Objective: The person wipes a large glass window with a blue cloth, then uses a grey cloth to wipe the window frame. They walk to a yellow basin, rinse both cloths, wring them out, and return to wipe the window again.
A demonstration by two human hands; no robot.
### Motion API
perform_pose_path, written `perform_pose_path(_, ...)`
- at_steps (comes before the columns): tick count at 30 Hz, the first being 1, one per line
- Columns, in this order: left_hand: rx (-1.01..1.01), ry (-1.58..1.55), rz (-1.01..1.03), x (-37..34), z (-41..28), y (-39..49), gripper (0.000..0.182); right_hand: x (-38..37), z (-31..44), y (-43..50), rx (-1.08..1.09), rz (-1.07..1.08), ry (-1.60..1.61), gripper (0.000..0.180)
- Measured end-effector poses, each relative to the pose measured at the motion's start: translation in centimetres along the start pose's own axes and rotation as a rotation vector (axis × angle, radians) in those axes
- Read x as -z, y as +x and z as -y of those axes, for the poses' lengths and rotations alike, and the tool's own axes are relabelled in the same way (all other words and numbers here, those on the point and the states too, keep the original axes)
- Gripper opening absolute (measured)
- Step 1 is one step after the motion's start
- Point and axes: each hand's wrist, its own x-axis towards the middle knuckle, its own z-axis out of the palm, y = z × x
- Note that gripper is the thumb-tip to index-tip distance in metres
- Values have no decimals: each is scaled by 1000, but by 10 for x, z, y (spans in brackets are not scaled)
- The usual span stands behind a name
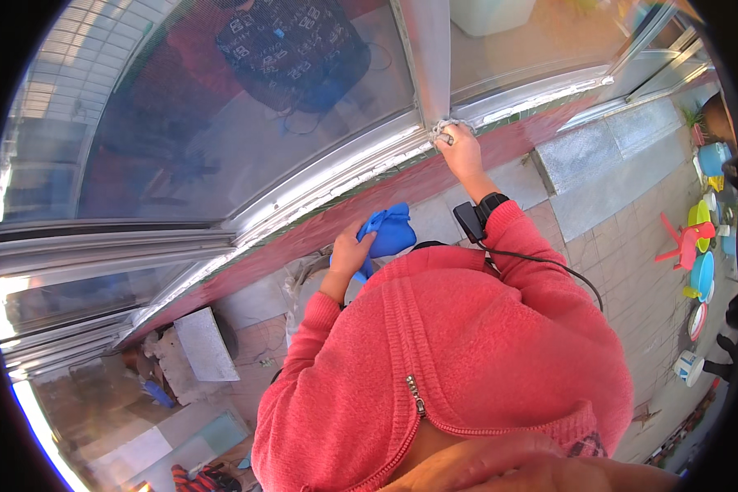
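Observation:
My right hand grips a crumpled grey rag or scouring pad; which of the two I cannot tell. It presses against the foot of the upright window post, where the post meets the metal sill. My left hand holds a bunched blue cloth in front of my body, below the sill. Behind the post, a glass pane shows a dark patterned garment, partly veiled by reflections.
A black device on my right wrist trails a cable. Stone slabs lie along the red wall base. Basins, a red plastic stool and a bucket stand at the right. A propped board is at lower left.

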Motion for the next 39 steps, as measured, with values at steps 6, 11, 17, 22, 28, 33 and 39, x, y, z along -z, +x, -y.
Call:
perform_pose_path(6,76,-6,-45,8,14,-14,42,51,58,18,95,-223,361,24)
perform_pose_path(11,108,-46,-58,9,25,-18,41,56,94,43,244,-342,332,26)
perform_pose_path(17,125,-27,-64,10,29,-15,39,24,66,28,226,-343,260,25)
perform_pose_path(22,141,30,27,5,26,-4,41,1,30,12,166,-267,231,24)
perform_pose_path(28,-10,51,11,-1,21,9,44,2,10,-3,-166,-14,113,27)
perform_pose_path(33,-5,36,38,0,17,7,44,66,64,18,-165,-46,435,30)
perform_pose_path(39,21,6,43,5,13,4,45,108,132,64,-5,-133,574,32)
